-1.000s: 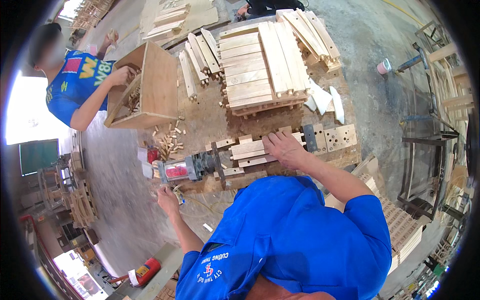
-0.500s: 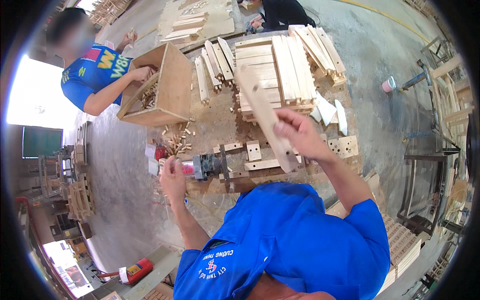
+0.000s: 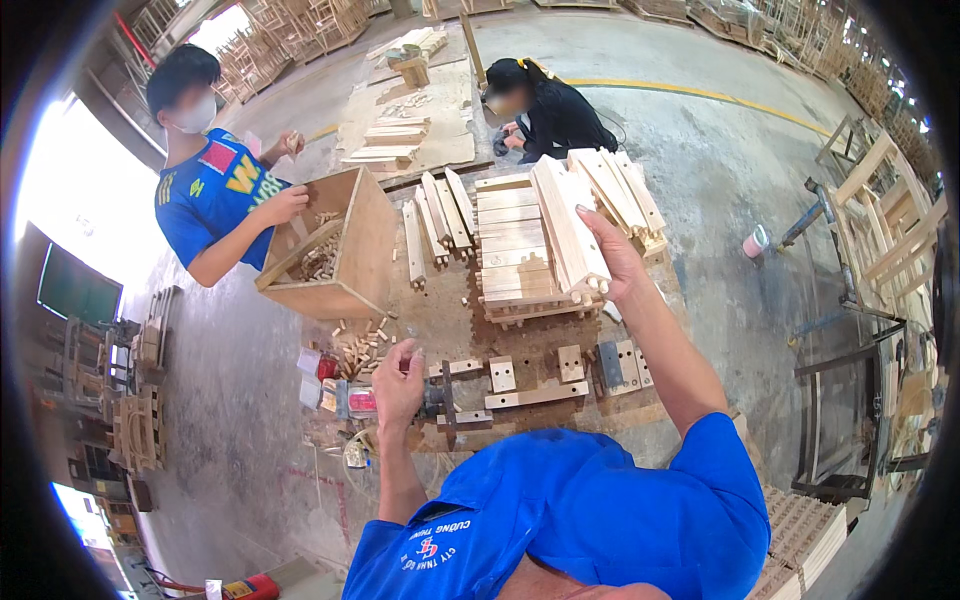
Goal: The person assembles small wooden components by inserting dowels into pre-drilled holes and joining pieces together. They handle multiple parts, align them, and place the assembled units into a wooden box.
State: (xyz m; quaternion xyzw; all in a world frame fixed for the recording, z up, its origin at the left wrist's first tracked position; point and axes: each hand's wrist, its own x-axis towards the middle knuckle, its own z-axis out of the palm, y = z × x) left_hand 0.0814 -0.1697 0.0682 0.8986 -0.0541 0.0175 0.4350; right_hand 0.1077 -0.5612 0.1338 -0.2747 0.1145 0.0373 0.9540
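Observation:
My right hand (image 3: 618, 262) is wrapped around the right side of pale wooden bars (image 3: 568, 225) on top of the stack. Short dowels stick out of their near ends. My left hand (image 3: 399, 382) is closed with curled fingers above the dark clamp-like tool (image 3: 434, 398); anything inside is hidden. A red-and-clear part (image 3: 361, 401) shows to the left of that hand. Loose wooden dowels (image 3: 358, 348) lie scattered just beyond it. In front of me, a drilled wooden strip (image 3: 536, 396) and small drilled blocks (image 3: 502, 374) sit on the worktable (image 3: 470, 345).
At the left, a person in a blue shirt (image 3: 225, 195) reaches into a wooden box (image 3: 350, 245) of dowels. Another person in black (image 3: 560, 125) crouches beyond the table. More bars (image 3: 435, 215) lie left of the stack. A metal frame (image 3: 850, 400) stands at the right.
My right hand has carried the drilled bar from above the table forward onto the stack. My left hand has moved right, toward the clamp-like tool. The view has tilted up.

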